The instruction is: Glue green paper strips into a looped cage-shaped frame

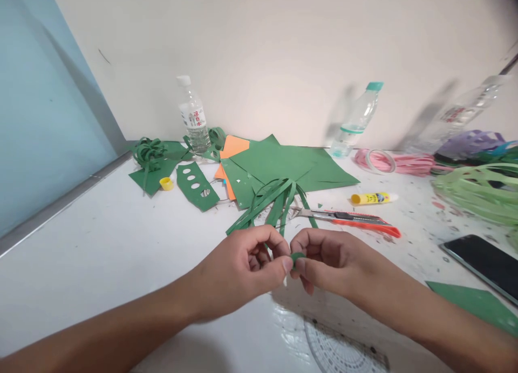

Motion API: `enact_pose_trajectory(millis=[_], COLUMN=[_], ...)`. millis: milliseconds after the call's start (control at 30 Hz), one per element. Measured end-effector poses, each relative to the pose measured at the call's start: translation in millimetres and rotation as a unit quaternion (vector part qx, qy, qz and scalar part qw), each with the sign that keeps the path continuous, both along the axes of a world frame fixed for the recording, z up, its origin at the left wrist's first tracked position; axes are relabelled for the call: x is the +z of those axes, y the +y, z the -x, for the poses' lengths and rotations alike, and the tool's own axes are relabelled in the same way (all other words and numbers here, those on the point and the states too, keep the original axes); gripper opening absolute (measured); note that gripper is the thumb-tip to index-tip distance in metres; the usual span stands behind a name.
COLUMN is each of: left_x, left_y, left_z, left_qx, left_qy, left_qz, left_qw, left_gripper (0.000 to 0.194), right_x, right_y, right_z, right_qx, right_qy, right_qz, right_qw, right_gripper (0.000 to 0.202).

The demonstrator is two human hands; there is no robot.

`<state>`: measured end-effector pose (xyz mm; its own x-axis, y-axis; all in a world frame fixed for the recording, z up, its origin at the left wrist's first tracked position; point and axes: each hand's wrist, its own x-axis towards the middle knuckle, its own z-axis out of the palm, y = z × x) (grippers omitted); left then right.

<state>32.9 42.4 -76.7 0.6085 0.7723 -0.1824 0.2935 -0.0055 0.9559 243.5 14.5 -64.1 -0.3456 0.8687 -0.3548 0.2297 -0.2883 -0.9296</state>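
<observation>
Between the fingertips of both my hands is a small green paper piece [298, 258], round where it shows and partly covered by the thumbs. My left hand [254, 262] pinches its left edge between thumb and index finger. From the right, my right hand [329, 259] grips it with thumb and bent fingers. Just beyond the hands, a bunch of looping green paper strips [279, 200] spreads over the table; its lower ends pass behind my fingers, so I cannot tell whether a hand touches them. Scissors and an orange cutter [364, 222] lie right behind my right hand.
Green paper sheets [279, 165] lie at the back, near a water bottle [194, 116] and a teal-capped bottle [358, 119]. A glue stick [374, 198], yellow cap [166, 184], phone [483, 262] and protractor [335, 346] rest around. Pink strips [413, 163] sit at right.
</observation>
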Motion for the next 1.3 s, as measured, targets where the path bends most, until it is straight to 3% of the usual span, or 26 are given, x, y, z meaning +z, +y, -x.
enact_pose_trajectory(millis=[533, 900, 1300], left_x=[4.9, -5.9, -6.9], left_y=[-1.6, -2.1, -4.6], left_z=[-2.5, -3.1, -2.6], left_qx=[0.013, 0.025, 0.027], left_qy=[-0.004, -0.016, -0.011], left_qz=[0.022, -0.005, -0.015], left_qw=[1.0, 1.0, 0.999], left_gripper=[0.01, 0.012, 0.011], right_x=[-0.9, -3.6, -6.8], right_y=[0.9, -0.1, -0.2], right_z=[1.0, 1.0, 0.9], right_qx=[-0.006, -0.013, -0.018], right_qy=[0.023, 0.017, 0.002], right_qz=[0.003, -0.003, -0.012], right_qw=[1.0, 1.0, 1.0], right_gripper=[0.011, 0.011, 0.01])
